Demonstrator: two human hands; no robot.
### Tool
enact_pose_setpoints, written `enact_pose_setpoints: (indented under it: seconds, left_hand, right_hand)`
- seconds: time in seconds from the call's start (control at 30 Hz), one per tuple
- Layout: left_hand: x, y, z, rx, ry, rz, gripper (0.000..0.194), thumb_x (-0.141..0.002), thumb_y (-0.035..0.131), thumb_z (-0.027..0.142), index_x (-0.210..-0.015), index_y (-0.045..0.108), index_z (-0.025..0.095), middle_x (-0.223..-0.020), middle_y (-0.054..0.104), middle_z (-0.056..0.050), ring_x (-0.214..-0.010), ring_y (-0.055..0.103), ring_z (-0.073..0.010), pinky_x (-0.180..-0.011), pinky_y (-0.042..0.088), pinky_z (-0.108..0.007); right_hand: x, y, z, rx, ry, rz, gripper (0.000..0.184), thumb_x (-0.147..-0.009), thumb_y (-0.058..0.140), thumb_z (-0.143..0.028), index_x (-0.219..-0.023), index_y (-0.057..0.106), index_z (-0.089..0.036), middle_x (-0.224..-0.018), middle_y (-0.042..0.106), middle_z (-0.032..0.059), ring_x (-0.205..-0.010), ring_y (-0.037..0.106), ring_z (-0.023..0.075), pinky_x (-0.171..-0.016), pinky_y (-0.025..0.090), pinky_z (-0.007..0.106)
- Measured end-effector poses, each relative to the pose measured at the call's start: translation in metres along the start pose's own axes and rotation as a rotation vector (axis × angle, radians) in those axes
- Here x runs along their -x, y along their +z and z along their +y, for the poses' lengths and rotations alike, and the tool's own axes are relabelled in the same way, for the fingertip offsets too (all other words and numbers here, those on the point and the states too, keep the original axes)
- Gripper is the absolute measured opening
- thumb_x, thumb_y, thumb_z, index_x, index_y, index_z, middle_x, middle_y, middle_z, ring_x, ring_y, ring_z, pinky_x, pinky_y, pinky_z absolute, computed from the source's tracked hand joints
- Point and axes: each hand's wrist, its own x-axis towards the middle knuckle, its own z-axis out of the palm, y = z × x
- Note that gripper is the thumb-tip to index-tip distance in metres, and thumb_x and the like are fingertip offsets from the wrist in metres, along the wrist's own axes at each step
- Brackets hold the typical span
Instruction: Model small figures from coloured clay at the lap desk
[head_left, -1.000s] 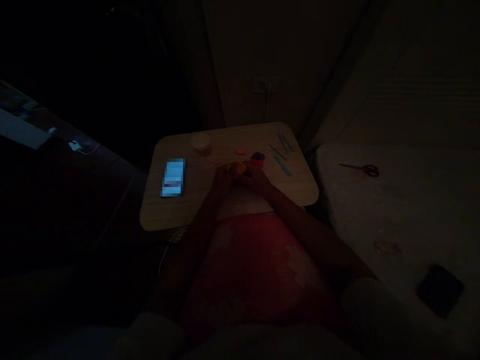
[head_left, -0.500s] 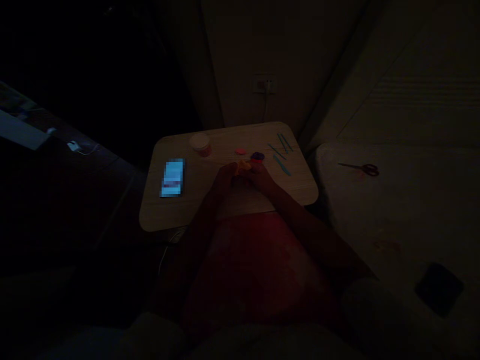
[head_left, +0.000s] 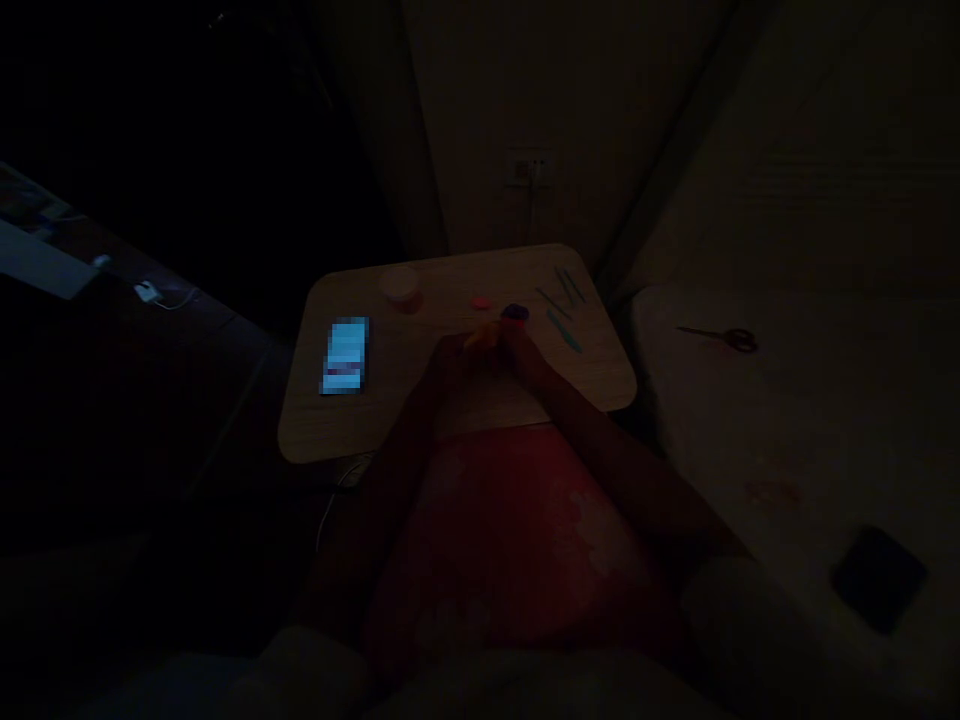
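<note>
The room is very dark. My left hand (head_left: 448,360) and my right hand (head_left: 525,358) meet over a small wooden lap table (head_left: 420,420), both closed around an orange lump of clay (head_left: 482,338) between their fingertips. Just beyond lie a dark purple clay piece (head_left: 515,314) and a pink clay piece (head_left: 481,302). Several thin teal modelling tools (head_left: 562,300) lie to the right of those. A small round tub (head_left: 400,286) stands at the back of the table.
A lit phone (head_left: 346,356) lies on the table's left part. Scissors (head_left: 724,338) and a dark flat object (head_left: 877,578) rest on the pale bed at right. A wall socket (head_left: 530,170) with a cable sits behind the table. My red clothing (head_left: 510,540) fills the foreground.
The hands have shifted slightly away from me on the table with the orange clay, and the picture has grown darker.
</note>
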Motion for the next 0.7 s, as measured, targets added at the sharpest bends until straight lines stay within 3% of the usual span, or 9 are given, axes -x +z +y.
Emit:
enact_pose_setpoints:
  seconds: [0.13,0.33,0.5,0.7]
  left_hand:
    - [0.003,0.000,0.002,-0.095,-0.028,0.007,0.054,-0.092,0.067,0.066,-0.067,0.075,0.018,-0.075,0.077,-0.006,-0.073,0.072,-0.0202,-0.077,0.056,-0.032]
    - [0.004,0.002,0.000,-0.166,0.007,0.018,0.058,-0.095,0.061,0.068,-0.073,0.077,0.017,-0.076,0.077,-0.006,-0.069,0.069,-0.0169,-0.068,0.052,-0.027]
    - [0.003,0.002,-0.003,-0.187,0.012,0.035,0.065,-0.091,0.060,0.076,-0.074,0.076,0.015,-0.070,0.074,-0.005,-0.062,0.062,-0.0145,-0.059,0.046,-0.025]
    - [0.003,-0.001,-0.002,-0.186,0.029,-0.004,0.054,-0.090,0.066,0.065,-0.074,0.078,0.016,-0.077,0.078,-0.006,-0.070,0.069,-0.0175,-0.066,0.051,-0.026]
  right_hand:
    - [0.002,0.003,-0.004,-0.049,-0.033,0.063,0.077,-0.083,0.045,-0.097,-0.068,0.056,-0.023,-0.055,0.052,-0.0009,-0.050,0.048,0.0124,-0.047,0.038,0.025]
    - [0.006,0.005,-0.017,-0.053,-0.051,0.053,0.068,-0.083,0.061,-0.087,-0.067,0.054,-0.022,-0.054,0.051,-0.0027,-0.049,0.046,0.0102,-0.046,0.036,0.023]
    - [0.006,0.003,-0.014,-0.128,-0.047,0.042,0.054,-0.082,0.074,-0.074,-0.077,0.062,-0.021,-0.062,0.056,-0.0034,-0.051,0.047,0.0089,-0.046,0.035,0.022]
    - [0.002,0.005,-0.006,-0.183,-0.053,0.022,0.068,-0.077,0.063,-0.090,-0.070,0.053,-0.023,-0.059,0.052,-0.0030,-0.050,0.046,0.0105,-0.046,0.037,0.024]
